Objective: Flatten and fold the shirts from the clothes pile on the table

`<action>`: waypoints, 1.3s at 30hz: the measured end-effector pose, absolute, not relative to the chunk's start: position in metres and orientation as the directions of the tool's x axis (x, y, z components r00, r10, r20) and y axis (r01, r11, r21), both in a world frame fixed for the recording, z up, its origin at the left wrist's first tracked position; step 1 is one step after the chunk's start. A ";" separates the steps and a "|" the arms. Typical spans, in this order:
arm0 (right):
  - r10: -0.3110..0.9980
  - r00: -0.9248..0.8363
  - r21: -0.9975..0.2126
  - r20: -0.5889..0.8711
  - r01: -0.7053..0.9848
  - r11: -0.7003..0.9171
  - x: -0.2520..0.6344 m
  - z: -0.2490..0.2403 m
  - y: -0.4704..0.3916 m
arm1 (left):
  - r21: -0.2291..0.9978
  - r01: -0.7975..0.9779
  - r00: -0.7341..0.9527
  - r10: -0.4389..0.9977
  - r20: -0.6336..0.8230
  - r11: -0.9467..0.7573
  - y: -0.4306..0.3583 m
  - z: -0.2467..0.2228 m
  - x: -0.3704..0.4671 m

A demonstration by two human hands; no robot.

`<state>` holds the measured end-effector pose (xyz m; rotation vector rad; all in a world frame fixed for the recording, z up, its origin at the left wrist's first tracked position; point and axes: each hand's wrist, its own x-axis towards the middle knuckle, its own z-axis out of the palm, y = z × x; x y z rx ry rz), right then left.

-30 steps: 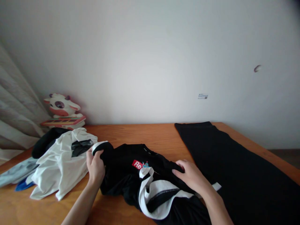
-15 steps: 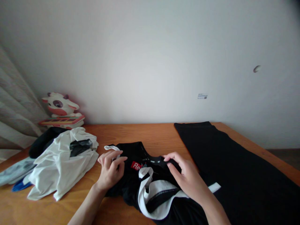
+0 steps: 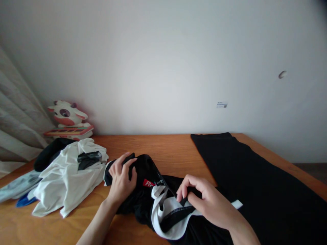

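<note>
A crumpled black shirt (image 3: 143,199) with white trim (image 3: 175,234) and a red label with white letters (image 3: 147,183) lies on the wooden table in front of me. My left hand (image 3: 122,177) is over its far left part, fingers curled around bunched cloth with the thumb apart from them. Between the thumb and fingers of my right hand (image 3: 201,197) is the shirt's neck edge, pulled into a taut dark line running up to the left. The fingertips of the right hand are partly hidden by cloth.
Black trousers-like cloth (image 3: 245,173) is spread along the right of the wooden table (image 3: 168,149). At left lie a white garment (image 3: 66,177) with a dark print, a dark roll (image 3: 48,154) and greyish cloth (image 3: 22,183). A cow-shaped toy keyboard (image 3: 68,119) stands by the wall.
My right hand has drawn the neck edge down toward me. The shirt's far left part has bunched up under my left hand, and its white-trimmed edge has shifted left.
</note>
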<state>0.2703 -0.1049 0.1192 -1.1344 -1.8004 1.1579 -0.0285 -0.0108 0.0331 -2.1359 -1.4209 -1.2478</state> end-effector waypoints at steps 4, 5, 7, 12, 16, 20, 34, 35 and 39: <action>0.939 -0.319 -0.829 0.125 0.486 0.275 0.252 0.108 -0.104 | 0.236 0.642 0.492 0.628 0.603 -0.730 -0.020 0.026 -0.008; 0.947 -0.296 -0.800 0.124 0.535 0.272 0.248 0.102 -0.104 | 0.260 0.609 0.538 0.631 0.558 -0.749 -0.022 0.025 -0.006; 0.955 -0.287 -0.753 0.081 0.609 0.247 0.242 0.091 -0.101 | 0.307 0.573 0.580 0.641 0.503 -0.760 -0.023 0.026 -0.004; 0.959 -0.284 -0.679 -0.001 0.704 0.208 0.233 0.080 -0.094 | 0.332 0.554 0.600 0.642 0.477 -0.764 -0.022 0.030 -0.007; 0.973 -0.222 -0.647 0.058 0.734 0.206 0.229 0.087 -0.091 | 0.320 0.545 0.614 0.629 0.476 -0.775 -0.022 0.031 -0.006; 0.950 -0.296 -0.731 0.094 0.627 0.268 0.231 0.103 -0.101 | 0.335 0.540 0.627 0.634 0.451 -0.772 -0.022 0.029 -0.007; 0.887 -0.456 -0.824 -0.068 0.527 0.208 0.280 0.128 -0.123 | 0.395 0.575 0.396 0.666 0.632 -0.716 -0.023 0.029 -0.018; 0.890 -0.451 -0.833 -0.070 0.517 0.196 0.283 0.129 -0.123 | 0.410 0.582 0.417 0.690 0.591 -0.703 -0.022 0.030 -0.019; 0.893 -0.439 -0.821 -0.100 0.543 0.175 0.292 0.131 -0.126 | 0.481 0.646 0.503 0.804 0.316 -0.593 -0.018 0.036 -0.020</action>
